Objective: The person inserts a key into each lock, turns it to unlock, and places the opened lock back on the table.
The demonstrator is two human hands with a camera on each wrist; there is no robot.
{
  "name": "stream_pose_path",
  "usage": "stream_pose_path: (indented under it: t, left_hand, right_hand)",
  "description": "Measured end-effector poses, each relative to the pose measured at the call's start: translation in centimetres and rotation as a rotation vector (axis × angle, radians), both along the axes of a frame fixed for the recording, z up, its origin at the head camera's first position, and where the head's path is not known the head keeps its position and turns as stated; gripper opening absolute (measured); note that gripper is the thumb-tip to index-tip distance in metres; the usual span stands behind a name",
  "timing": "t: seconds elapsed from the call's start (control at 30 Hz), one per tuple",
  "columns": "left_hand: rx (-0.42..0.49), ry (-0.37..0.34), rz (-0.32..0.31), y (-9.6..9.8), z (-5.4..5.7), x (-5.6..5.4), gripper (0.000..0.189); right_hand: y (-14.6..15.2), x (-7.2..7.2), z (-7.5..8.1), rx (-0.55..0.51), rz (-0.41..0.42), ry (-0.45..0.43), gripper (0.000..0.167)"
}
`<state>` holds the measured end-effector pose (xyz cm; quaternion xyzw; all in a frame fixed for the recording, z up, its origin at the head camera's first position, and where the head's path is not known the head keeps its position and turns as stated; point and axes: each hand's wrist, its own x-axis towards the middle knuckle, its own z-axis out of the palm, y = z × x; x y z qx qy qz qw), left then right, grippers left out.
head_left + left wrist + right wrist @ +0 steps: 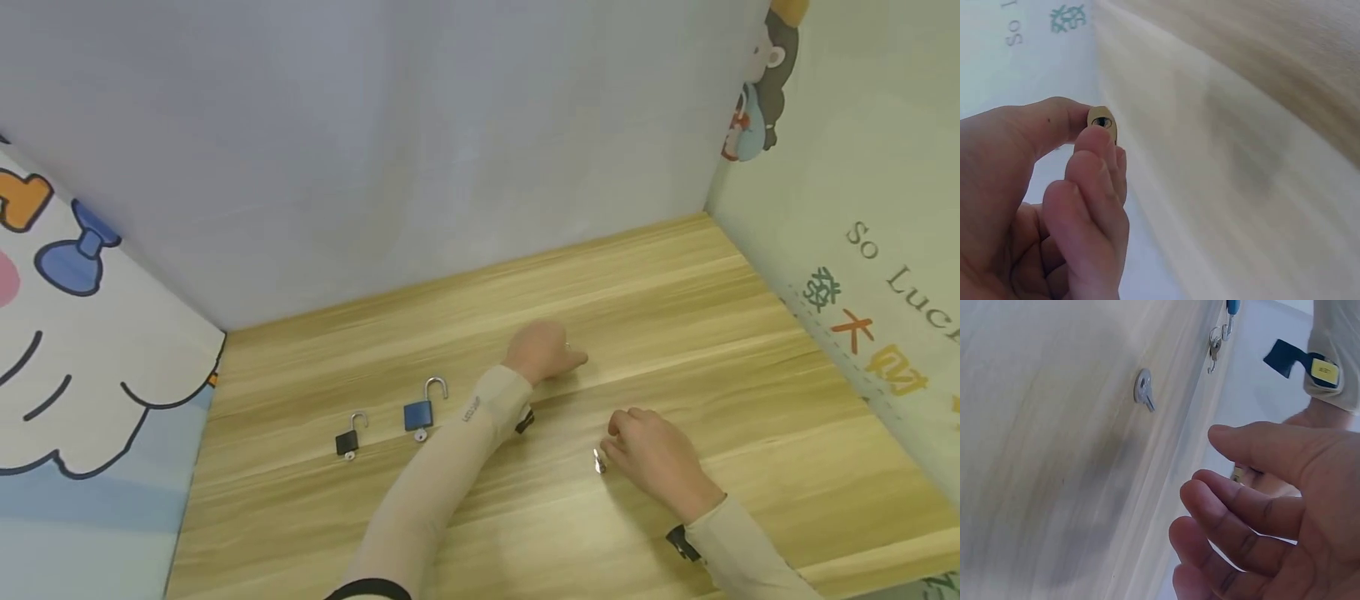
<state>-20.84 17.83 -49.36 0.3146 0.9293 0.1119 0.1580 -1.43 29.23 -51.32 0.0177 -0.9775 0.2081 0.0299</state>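
Note:
My left hand (pixel 542 350) is over the middle of the table, pinching a small padlock between thumb and fingers. In the left wrist view the padlock's brass-coloured end (pixel 1102 119) shows its keyhole; the fingers hide the rest. My right hand (pixel 654 458) hovers close to the tabletop, fingers loosely bent and holding nothing. Just left of its fingertips lies a small silver key (pixel 599 461), apart from the hand. The same key (pixel 1144 389) appears on the wood in the right wrist view.
Left of my left arm are a blue padlock (pixel 418 415) and a smaller black padlock (pixel 347 442). Both shackles are up, with a key at the bottom of each. A grey wall (pixel 420 167) rises behind the wooden table (pixel 285 517); printed panels flank it.

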Motion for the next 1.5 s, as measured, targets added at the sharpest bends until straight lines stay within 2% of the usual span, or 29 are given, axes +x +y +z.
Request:
stream_pose_path:
  t: [0.23,0.33,0.5,0.8,1.0,1.23,1.37,1.5]
  left_hand:
    - [-0.011,0.007,-0.045,-0.5,2.7,1.3,0.047]
    - [-0.013,0.025,-0.061,-0.8,3.8,1.7,0.046]
    - [-0.029,0.021,-0.052,-1.3,5.0,2.3,0.046]
    - [-0.011,-0.01,-0.041,-2.1,5.3,2.6,0.047]
    - [0.019,0.005,-0.042,-2.7,5.2,2.5,0.046]
    - [0.026,0.026,-0.052,-3.3,5.5,2.5,0.044]
    - [0.039,0.017,-0.064,-3.7,5.7,2.6,0.044]
    - [0.05,-0.039,-0.052,-4.2,5.7,2.7,0.044]
  right_hand:
    - [-0.4,0.4,-0.6,-0.031,-0.015,-0.098,0.013]
    - [-0.6,0.6,-1.3,-0.024,-0.004,-0.109,0.013]
    - [-1.0,1.0,-2.2,-0.02,0.008,-0.125,0.012]
    - [-1.7,1.1,-2.6,-0.074,-0.028,-0.15,0.013]
    - [-2.4,0.8,-2.3,-0.098,-0.041,-0.156,0.014]
    - [-3.0,0.9,-2.0,-0.032,-0.04,-0.146,0.014]
    - [-2.6,0.8,-2.0,-0.117,-0.044,-0.212,0.013]
    - [-2.2,0.8,-2.1,-0.228,-0.06,-0.262,0.009]
